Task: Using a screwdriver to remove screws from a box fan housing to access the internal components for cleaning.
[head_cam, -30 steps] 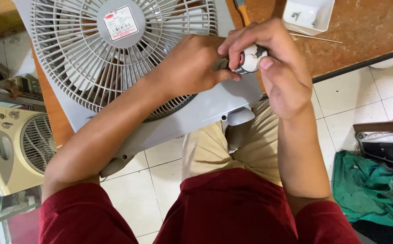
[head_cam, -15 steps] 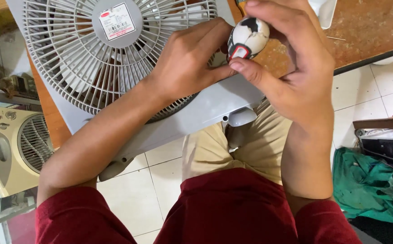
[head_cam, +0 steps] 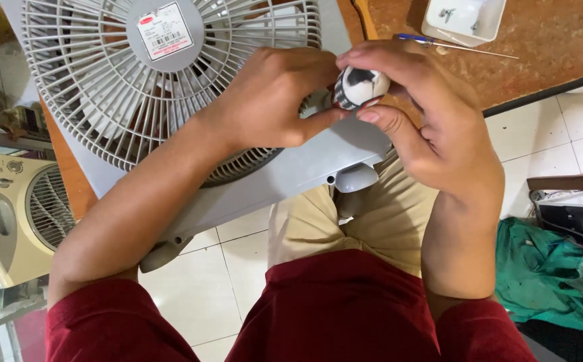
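A grey box fan (head_cam: pixel 171 94) lies face up on a wooden table, its round grille toward me. Both my hands meet over its right corner. My right hand (head_cam: pixel 425 127) holds a small round white and black part (head_cam: pixel 360 86) between thumb and fingers. My left hand (head_cam: pixel 275 97) pinches the same part from the left side. Its underside is hidden by my fingers.
A white tray (head_cam: pixel 466 20) with small bits and a thin blue-handled tool (head_cam: pixel 452 43) lie on the brown table (head_cam: pixel 539 60) at the top right. A cream fan (head_cam: pixel 17 214) stands on the floor at left. Green cloth (head_cam: pixel 546 275) and a dark box are at right.
Both hands have lifted the round part slightly and turned it, so more of its white and black face shows now. The fan has not moved.
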